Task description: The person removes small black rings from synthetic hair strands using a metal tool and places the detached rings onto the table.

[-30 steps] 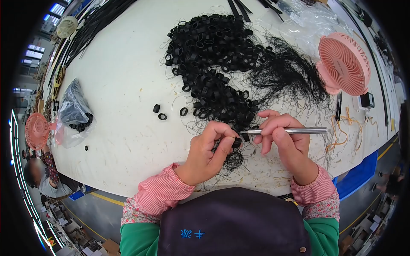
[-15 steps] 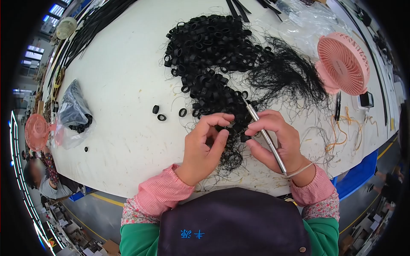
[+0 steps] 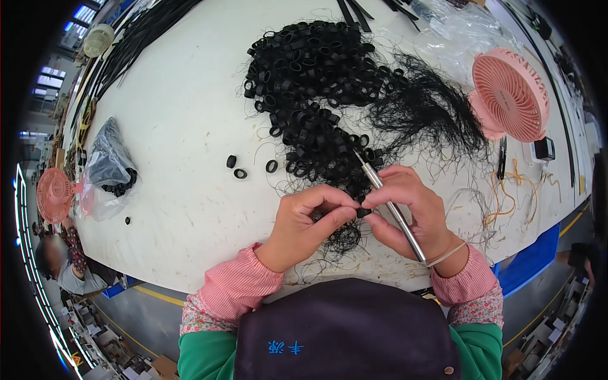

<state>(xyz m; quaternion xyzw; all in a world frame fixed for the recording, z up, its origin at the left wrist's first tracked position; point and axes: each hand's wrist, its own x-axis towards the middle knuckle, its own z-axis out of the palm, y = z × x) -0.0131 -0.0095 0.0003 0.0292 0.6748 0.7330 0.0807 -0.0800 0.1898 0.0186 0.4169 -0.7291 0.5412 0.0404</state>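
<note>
My right hand (image 3: 411, 212) pinches a small black ring (image 3: 363, 213) between thumb and fingertips. Across the same hand lies a silver pen-shaped tool (image 3: 396, 212) with a thin pointed tip, angled up and left. A pale cord at my right wrist runs by the tool's lower end. My left hand (image 3: 310, 221) is closed in a pinch, thumb and index tips meeting against the ring's left side; whatever is between them is too small to make out. Just beyond the hands spreads a heap of black rings (image 3: 310, 69), with tangled black thread (image 3: 427, 107) to its right.
A pink fan (image 3: 510, 95) stands at the right, near a black pen-like item (image 3: 501, 158) and orange string (image 3: 500, 199). Loose rings (image 3: 240, 173) lie left of the heap. Farther left are a plastic bag (image 3: 111, 161) and black strips (image 3: 136, 44). Another person (image 3: 79, 272) sits at the far left.
My left hand has moved right and its spread fingers have closed into a pinch beside the ring. My right hand, still with the tool, has shifted slightly and its fingertips have come together.
</note>
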